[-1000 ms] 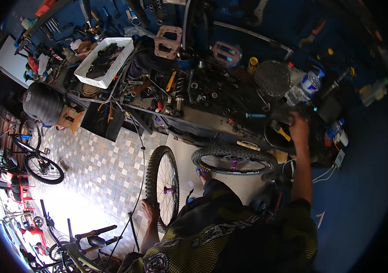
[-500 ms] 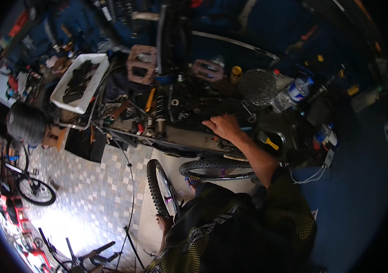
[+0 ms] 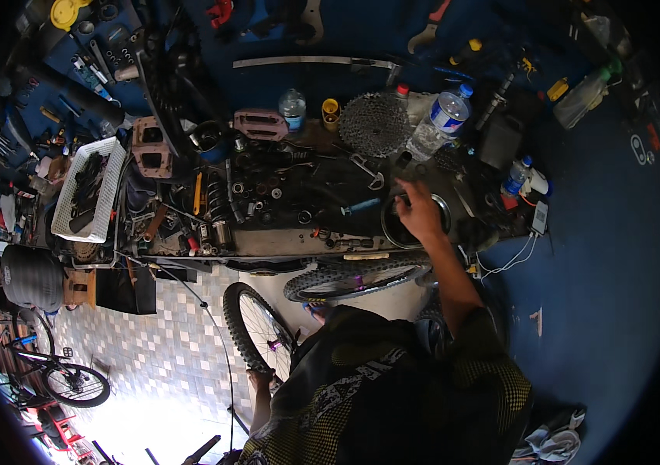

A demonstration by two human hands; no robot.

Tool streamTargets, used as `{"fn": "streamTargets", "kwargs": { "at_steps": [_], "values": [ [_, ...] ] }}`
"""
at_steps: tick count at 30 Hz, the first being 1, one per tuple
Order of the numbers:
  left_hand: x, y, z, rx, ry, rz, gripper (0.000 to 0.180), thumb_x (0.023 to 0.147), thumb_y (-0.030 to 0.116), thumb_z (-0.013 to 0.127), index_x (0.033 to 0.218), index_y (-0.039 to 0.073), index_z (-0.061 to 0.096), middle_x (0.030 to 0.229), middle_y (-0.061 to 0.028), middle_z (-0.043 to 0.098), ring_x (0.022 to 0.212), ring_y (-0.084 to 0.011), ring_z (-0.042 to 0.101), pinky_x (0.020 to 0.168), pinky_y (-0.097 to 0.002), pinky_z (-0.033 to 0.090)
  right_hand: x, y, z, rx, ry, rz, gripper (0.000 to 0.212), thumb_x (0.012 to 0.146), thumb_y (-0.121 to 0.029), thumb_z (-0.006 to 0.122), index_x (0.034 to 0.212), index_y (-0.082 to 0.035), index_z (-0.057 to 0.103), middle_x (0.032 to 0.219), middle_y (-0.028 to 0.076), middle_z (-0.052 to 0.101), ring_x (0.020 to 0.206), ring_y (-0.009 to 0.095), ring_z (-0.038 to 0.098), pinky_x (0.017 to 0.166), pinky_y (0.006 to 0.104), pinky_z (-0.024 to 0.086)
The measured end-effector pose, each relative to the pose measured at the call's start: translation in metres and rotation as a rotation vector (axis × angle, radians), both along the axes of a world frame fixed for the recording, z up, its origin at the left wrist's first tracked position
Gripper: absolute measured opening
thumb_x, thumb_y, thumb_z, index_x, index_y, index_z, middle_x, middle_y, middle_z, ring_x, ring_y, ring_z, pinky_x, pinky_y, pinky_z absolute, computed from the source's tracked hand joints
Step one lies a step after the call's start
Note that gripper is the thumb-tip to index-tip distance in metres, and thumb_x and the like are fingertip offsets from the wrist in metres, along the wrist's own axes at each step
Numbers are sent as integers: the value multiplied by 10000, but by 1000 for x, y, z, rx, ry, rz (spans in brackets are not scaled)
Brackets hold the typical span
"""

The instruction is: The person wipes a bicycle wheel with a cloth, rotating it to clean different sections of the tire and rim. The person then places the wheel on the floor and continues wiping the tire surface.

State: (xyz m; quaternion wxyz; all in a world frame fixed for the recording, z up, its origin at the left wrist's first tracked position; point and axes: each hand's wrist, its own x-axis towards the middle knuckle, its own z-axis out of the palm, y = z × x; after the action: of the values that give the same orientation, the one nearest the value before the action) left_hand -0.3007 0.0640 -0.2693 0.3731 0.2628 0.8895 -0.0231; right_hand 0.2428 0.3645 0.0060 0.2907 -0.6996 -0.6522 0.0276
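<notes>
My left hand [image 3: 260,378] is closed on the knobby tyre of a bicycle wheel [image 3: 238,341] with a purple hub, low beside my body. Over the cluttered workbench [image 3: 283,241], my right hand [image 3: 423,213] is held with fingers apart and nothing visible in them. Below it is a round dark tray with a metal rim [image 3: 389,232], partly hidden by the hand. A small blue tool [image 3: 361,207] lies to its left, and a silver C-shaped tool [image 3: 369,172] farther back. A second wheel [image 3: 330,280] leans along the bench front.
Behind the right hand stand a large plastic bottle [image 3: 440,124] and a stack of sprockets [image 3: 375,124]. A white basket [image 3: 63,221] of tools sits at the left. A cable [image 3: 225,349] hangs over the tiled floor. White wires [image 3: 512,267] dangle at the bench's right end.
My right hand has moved right from the middle of the bench to above the round tray. The view has shifted. The left hand still holds the wheel.
</notes>
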Motion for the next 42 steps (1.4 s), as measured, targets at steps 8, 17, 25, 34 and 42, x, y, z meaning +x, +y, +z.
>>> {"fn": "streamTargets", "kwargs": {
  "at_steps": [8, 17, 25, 34, 42],
  "values": [
    [6, 28, 25, -20, -60, -31, 1007, 581, 292, 922, 1335, -64, 356, 1131, -274, 682, 1058, -396, 688, 942, -441, 572, 52, -26, 12, 29, 40, -209, 254, 934, -161, 677, 1185, -129, 700, 1080, 185, 650, 931, 390, 666, 775, 483, 544],
    [13, 15, 10, -25, -45, -62, 992, 580, 304, 954, 1293, -29, 351, 1103, -266, 691, 1008, -379, 715, 893, -436, 593, 50, -21, -2, 9, -5, -161, 212, 920, -175, 677, 1125, -135, 716, 1044, 134, 679, 911, 356, 681, 785, 457, 553],
    [18, 3, 12, -3, -25, -20, 974, 597, 264, 946, 1310, -20, 345, 1177, -261, 675, 1091, -384, 687, 941, -454, 570, 122, 30, 6, 291, 57, -364, 330, 878, -152, 701, 1206, -130, 665, 1104, 159, 670, 1007, 386, 672, 812, 490, 550],
    [9, 18, 25, -93, -20, -27, 1091, 604, 295, 936, 1428, -46, 307, 1260, -263, 648, 1207, -396, 635, 1037, -449, 523, 220, 124, 66, -5, -446, -397, 490, 834, -168, 739, 1310, -116, 636, 1417, 220, 583, 1295, 440, 553, 1055, 501, 501],
    [15, 27, 26, -75, -1, -49, 1033, 603, 317, 940, 1376, -22, 346, 1178, -256, 671, 1096, -405, 678, 956, -456, 565, 232, 132, 58, -47, -522, -317, 453, 815, -204, 793, 1245, -106, 690, 1298, 121, 664, 1218, 344, 600, 1059, 470, 492]
  ]
}}
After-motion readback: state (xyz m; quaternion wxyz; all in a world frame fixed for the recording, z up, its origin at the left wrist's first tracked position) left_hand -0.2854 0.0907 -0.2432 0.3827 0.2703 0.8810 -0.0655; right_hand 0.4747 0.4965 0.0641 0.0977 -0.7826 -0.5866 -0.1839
